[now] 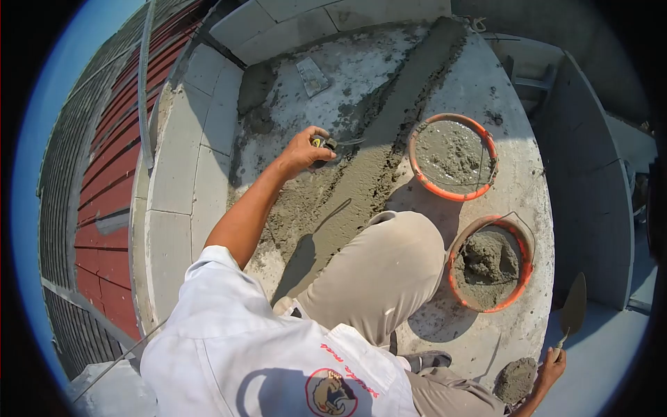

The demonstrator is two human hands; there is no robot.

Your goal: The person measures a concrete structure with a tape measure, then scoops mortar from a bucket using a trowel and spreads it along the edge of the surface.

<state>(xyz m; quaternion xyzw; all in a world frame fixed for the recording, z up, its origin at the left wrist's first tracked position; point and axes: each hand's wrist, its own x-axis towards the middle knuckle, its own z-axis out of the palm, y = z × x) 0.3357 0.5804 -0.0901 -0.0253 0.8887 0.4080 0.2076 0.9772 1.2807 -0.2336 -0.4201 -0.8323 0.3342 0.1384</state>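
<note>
My left hand (306, 151) is closed around a small black-and-yellow tape measure (323, 144), with a short strip sticking out to the right. It is above the left side of a long strip of wet mortar (389, 132) on the floor. At the lower right, my right hand (549, 372) grips the handle of a pointed trowel (574, 309), its blade turned upward. A heap of mortar (516, 380) lies beside that hand. Two orange-rimmed buckets of mortar stand to the right of my knee, the far bucket (415, 163) and the near bucket (453, 274).
Pale block walls (170, 174) run along the left and far sides. A small flat light piece (313, 76) lies on the floor near the far wall. Beyond the left wall is a red corrugated roof (108, 201). Past the floor's right edge is a grey panel (583, 181).
</note>
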